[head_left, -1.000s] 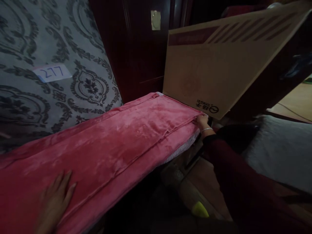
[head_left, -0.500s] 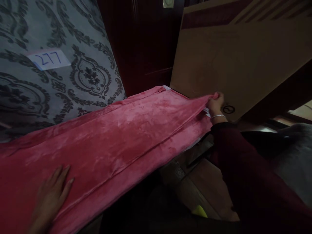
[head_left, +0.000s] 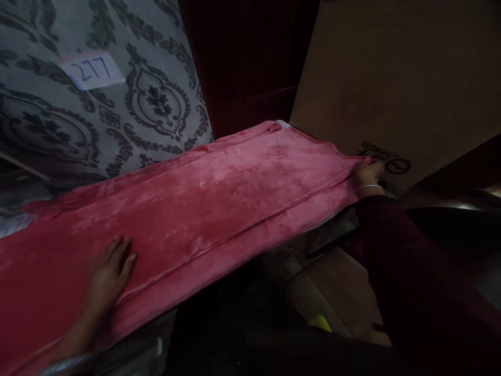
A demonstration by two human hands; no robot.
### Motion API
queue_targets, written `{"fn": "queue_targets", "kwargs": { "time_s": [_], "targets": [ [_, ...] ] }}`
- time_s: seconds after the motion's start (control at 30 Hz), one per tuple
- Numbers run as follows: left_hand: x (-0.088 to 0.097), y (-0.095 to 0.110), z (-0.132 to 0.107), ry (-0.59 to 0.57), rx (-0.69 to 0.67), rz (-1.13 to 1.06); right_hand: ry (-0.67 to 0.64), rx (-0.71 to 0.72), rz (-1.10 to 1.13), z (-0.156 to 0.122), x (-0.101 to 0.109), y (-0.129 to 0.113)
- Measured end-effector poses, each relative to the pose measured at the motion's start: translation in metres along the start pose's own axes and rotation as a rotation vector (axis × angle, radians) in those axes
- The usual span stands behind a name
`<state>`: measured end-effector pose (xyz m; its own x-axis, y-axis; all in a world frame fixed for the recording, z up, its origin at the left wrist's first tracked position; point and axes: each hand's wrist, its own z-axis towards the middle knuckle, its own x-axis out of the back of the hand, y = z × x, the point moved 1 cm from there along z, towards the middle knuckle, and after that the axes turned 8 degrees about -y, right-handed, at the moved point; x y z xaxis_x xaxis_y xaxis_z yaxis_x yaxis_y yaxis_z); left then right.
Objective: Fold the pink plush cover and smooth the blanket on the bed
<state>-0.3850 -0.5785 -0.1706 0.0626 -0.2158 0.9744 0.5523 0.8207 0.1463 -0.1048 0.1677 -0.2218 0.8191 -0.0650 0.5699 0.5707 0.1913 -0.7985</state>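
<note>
A red-pink velvety cloth point(head_left: 219, 193) covers a long, narrow surface that runs from lower left to the upper middle. A folded edge or seam crosses it lengthwise on the near side. My left hand point(head_left: 107, 279) lies flat on the cloth at the lower left, its fingers slightly spread. At the far right end, my right hand point(head_left: 368, 173) pinches a corner of the cloth and draws it out to a point. A thin bracelet circles that wrist, below a dark red sleeve.
A large cardboard sheet or box point(head_left: 383, 78) stands behind the right end. Patterned wallpaper point(head_left: 160, 99) with a paper label point(head_left: 96, 72) reading 277 is at the left. A dark red panel point(head_left: 250, 57) stands between them. Something yellow point(head_left: 321, 322) lies low beside the tiled floor point(head_left: 340, 284).
The raised cloth corner in my right hand has come down and out toward the right, and the cloth there lies flatter. My left hand stays flat on the cloth. The view has shifted slightly.
</note>
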Motion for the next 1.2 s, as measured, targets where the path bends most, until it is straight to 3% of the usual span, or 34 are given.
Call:
{"fn": "queue_targets", "kwargs": {
  "time_s": [0.1, 0.13, 0.23, 0.3, 0.43, 0.47, 0.53, 0.7, 0.87, 0.93, 1.03, 1.1, 1.2],
  "targets": [
    [0.001, 0.044, 0.000, -0.066, -0.139, -0.099, 0.057, -0.123, -0.003, -0.011, 0.009, -0.008],
    [0.001, 0.063, 0.002, -0.101, -0.218, -0.131, 0.097, -0.100, 0.002, -0.018, 0.011, -0.013],
    [-0.002, 0.117, 0.012, -0.188, -0.439, -0.152, 0.120, 0.242, 0.034, -0.056, 0.005, -0.039],
    [-0.003, 0.148, 0.023, -0.220, -0.511, -0.131, -0.030, 0.518, 0.047, -0.092, -0.010, -0.061],
    [-0.014, 0.185, 0.041, -0.310, -0.620, -0.077, -0.541, 1.000, -0.071, -0.161, -0.047, -0.100],
    [-0.019, 0.189, 0.044, -0.330, -0.628, -0.061, -0.640, 1.089, -0.144, -0.172, -0.052, -0.105],
    [-0.032, 0.190, 0.047, -0.365, -0.605, -0.028, -0.744, 1.125, -0.328, -0.180, -0.057, -0.108],
    [-0.055, 0.177, 0.042, -0.418, -0.553, -0.014, -0.798, 0.895, -0.625, -0.160, -0.050, -0.101],
    [-0.033, 0.179, 0.065, -0.481, -0.600, -0.135, -0.764, 0.930, -0.649, -0.178, -0.056, -0.132],
    [-0.020, 0.185, 0.087, -0.405, -0.616, -0.178, -0.805, 1.004, -0.611, -0.198, -0.068, -0.151],
    [-0.018, 0.193, 0.120, -0.300, -0.502, -0.121, -0.908, 1.126, -0.556, -0.218, -0.090, -0.168],
    [-0.030, 0.195, 0.134, -0.296, -0.398, -0.026, -0.939, 1.192, -0.530, -0.213, -0.102, -0.166],
    [-0.053, 0.193, 0.140, -0.259, -0.321, 0.118, -0.901, 1.146, -0.546, -0.171, -0.105, -0.146]
  ]
}}
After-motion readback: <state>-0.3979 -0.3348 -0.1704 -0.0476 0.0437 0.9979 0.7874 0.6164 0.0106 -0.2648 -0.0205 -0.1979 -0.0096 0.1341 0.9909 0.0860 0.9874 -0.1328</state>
